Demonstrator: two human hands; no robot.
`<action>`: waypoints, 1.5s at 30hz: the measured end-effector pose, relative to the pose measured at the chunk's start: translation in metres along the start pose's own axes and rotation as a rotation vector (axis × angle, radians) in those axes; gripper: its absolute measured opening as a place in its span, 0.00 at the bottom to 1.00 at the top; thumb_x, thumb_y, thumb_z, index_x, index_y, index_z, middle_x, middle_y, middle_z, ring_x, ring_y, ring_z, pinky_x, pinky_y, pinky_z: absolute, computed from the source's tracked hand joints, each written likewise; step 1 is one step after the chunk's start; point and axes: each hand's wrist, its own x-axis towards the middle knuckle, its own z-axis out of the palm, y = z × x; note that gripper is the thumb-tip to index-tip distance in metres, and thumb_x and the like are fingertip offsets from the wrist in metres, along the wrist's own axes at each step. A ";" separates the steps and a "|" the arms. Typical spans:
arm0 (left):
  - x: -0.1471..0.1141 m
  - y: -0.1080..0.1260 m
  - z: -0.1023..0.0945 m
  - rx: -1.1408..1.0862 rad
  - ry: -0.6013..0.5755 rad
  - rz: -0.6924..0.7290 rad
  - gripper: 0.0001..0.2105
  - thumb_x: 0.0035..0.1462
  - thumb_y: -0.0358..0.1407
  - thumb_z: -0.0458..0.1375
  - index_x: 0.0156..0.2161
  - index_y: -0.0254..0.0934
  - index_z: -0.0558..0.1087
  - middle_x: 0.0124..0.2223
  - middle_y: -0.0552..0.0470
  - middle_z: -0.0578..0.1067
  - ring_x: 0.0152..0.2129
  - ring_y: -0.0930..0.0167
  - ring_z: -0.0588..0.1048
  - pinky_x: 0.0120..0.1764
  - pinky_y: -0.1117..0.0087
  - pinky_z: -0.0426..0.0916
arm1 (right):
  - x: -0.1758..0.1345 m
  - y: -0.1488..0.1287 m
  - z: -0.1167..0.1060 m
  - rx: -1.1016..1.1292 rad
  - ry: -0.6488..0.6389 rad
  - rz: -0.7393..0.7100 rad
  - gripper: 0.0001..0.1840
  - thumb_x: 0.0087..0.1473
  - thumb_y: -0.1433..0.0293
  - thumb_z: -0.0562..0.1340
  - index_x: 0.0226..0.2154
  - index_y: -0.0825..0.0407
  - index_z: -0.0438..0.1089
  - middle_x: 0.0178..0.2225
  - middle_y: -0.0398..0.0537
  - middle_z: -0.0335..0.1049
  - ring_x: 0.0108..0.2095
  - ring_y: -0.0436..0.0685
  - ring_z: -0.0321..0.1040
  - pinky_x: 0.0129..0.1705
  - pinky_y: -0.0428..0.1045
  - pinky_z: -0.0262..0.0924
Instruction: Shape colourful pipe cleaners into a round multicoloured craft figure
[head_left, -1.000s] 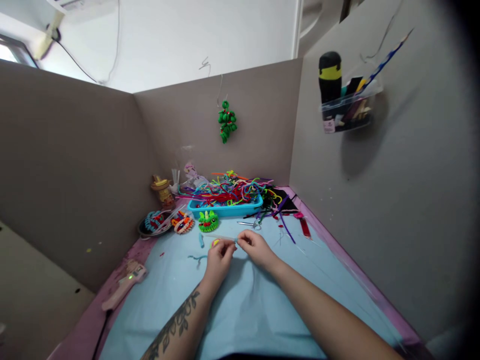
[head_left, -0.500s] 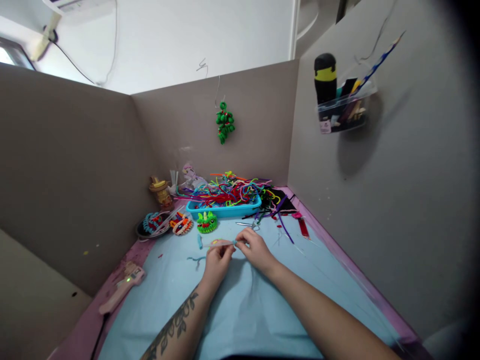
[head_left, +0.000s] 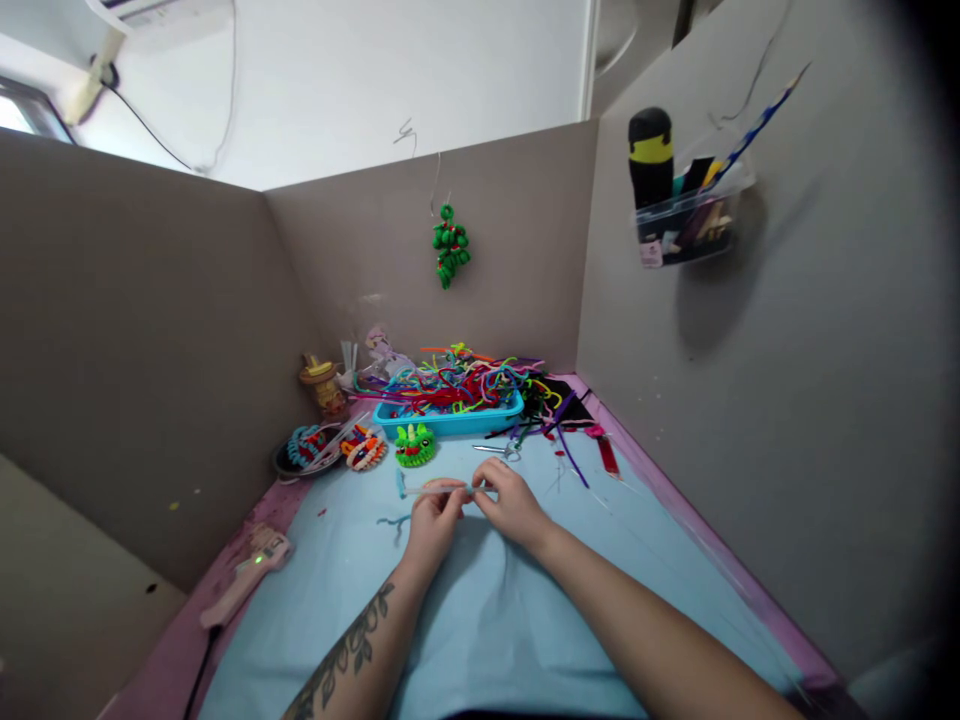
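My left hand pinches a thin pale strip between thumb and fingers. Close on its right, my right hand has its fingertips closed on the strip's other end. A small light-blue fuzzy bit shows on the strip between the two hands. Beyond my left fingers, a light-blue pipe cleaner piece lies at the strip's left end; I cannot tell whether it is attached. A teal pipe cleaner rests on the blue cloth. Scissors lie just past my right hand.
A blue tray heaped with coloured pipe cleaners stands at the back. Before it sit a green fuzzy creature and an orange-and-white one. A pink glue gun lies left. Grey panels enclose the table.
The strip has turned in my fingers and looks thinner, edge-on. A bit of it now shows at my right fingertips. Both hands stay almost in place.
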 end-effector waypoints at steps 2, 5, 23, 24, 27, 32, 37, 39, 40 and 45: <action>0.000 0.000 -0.001 0.033 0.008 0.018 0.14 0.51 0.39 0.53 0.22 0.33 0.72 0.34 0.47 0.75 0.24 0.73 0.71 0.27 0.73 0.65 | 0.000 -0.001 0.000 0.028 -0.034 0.015 0.10 0.44 0.79 0.56 0.31 0.51 0.64 0.31 0.43 0.62 0.31 0.51 0.60 0.33 0.46 0.57; -0.001 0.000 -0.002 0.049 0.017 0.038 0.10 0.51 0.37 0.52 0.26 0.34 0.73 0.31 0.50 0.74 0.21 0.74 0.69 0.27 0.73 0.64 | 0.000 -0.003 -0.001 0.060 -0.078 0.037 0.10 0.46 0.78 0.57 0.33 0.51 0.65 0.31 0.44 0.62 0.31 0.51 0.60 0.32 0.45 0.57; -0.001 -0.003 0.002 -0.009 -0.043 0.035 0.10 0.51 0.37 0.53 0.29 0.33 0.74 0.33 0.47 0.75 0.23 0.73 0.71 0.28 0.72 0.65 | 0.003 0.002 -0.002 0.045 0.070 0.119 0.06 0.49 0.76 0.56 0.25 0.52 0.66 0.26 0.44 0.64 0.30 0.52 0.61 0.32 0.46 0.55; -0.001 -0.003 0.001 0.000 -0.042 0.025 0.11 0.51 0.38 0.53 0.29 0.33 0.74 0.31 0.48 0.76 0.22 0.73 0.71 0.27 0.72 0.65 | 0.004 0.003 -0.001 0.050 0.078 0.121 0.05 0.48 0.76 0.56 0.25 0.52 0.66 0.26 0.43 0.64 0.30 0.52 0.61 0.32 0.46 0.55; -0.001 -0.001 0.000 0.023 -0.047 -0.007 0.12 0.51 0.39 0.53 0.28 0.32 0.75 0.27 0.49 0.75 0.22 0.72 0.71 0.27 0.73 0.65 | 0.004 0.003 0.000 0.066 0.086 0.120 0.05 0.47 0.76 0.57 0.24 0.52 0.66 0.26 0.43 0.63 0.29 0.52 0.61 0.31 0.46 0.54; -0.001 -0.002 0.001 -0.036 -0.063 -0.042 0.12 0.50 0.39 0.54 0.29 0.32 0.75 0.28 0.48 0.77 0.22 0.72 0.71 0.27 0.73 0.65 | 0.003 0.002 -0.001 0.075 0.103 0.103 0.05 0.45 0.77 0.57 0.23 0.52 0.65 0.26 0.43 0.62 0.30 0.52 0.61 0.31 0.46 0.54; 0.000 -0.004 0.002 -0.091 -0.092 -0.057 0.12 0.50 0.39 0.55 0.30 0.31 0.75 0.26 0.49 0.75 0.20 0.73 0.70 0.26 0.73 0.64 | 0.002 0.006 0.000 0.066 0.113 0.080 0.06 0.43 0.79 0.57 0.22 0.52 0.64 0.26 0.42 0.61 0.30 0.52 0.60 0.32 0.46 0.54; 0.000 -0.003 0.002 -0.105 -0.101 -0.033 0.11 0.50 0.39 0.56 0.29 0.31 0.75 0.25 0.49 0.75 0.20 0.73 0.69 0.25 0.74 0.63 | 0.002 0.006 0.000 0.063 0.114 0.074 0.07 0.43 0.80 0.57 0.22 0.52 0.63 0.25 0.42 0.61 0.29 0.52 0.60 0.32 0.46 0.53; 0.000 -0.003 0.002 -0.110 -0.104 -0.017 0.11 0.50 0.39 0.56 0.29 0.31 0.75 0.25 0.49 0.74 0.20 0.74 0.69 0.25 0.74 0.63 | 0.002 0.006 0.000 0.063 0.112 0.072 0.07 0.42 0.80 0.57 0.22 0.52 0.62 0.25 0.42 0.60 0.29 0.52 0.60 0.32 0.46 0.53; -0.001 0.001 0.002 -0.149 -0.099 0.063 0.10 0.50 0.39 0.57 0.29 0.33 0.75 0.25 0.50 0.72 0.21 0.74 0.68 0.25 0.74 0.63 | 0.001 0.006 0.000 0.045 0.100 0.065 0.09 0.41 0.81 0.56 0.22 0.52 0.60 0.25 0.41 0.59 0.29 0.52 0.58 0.31 0.46 0.52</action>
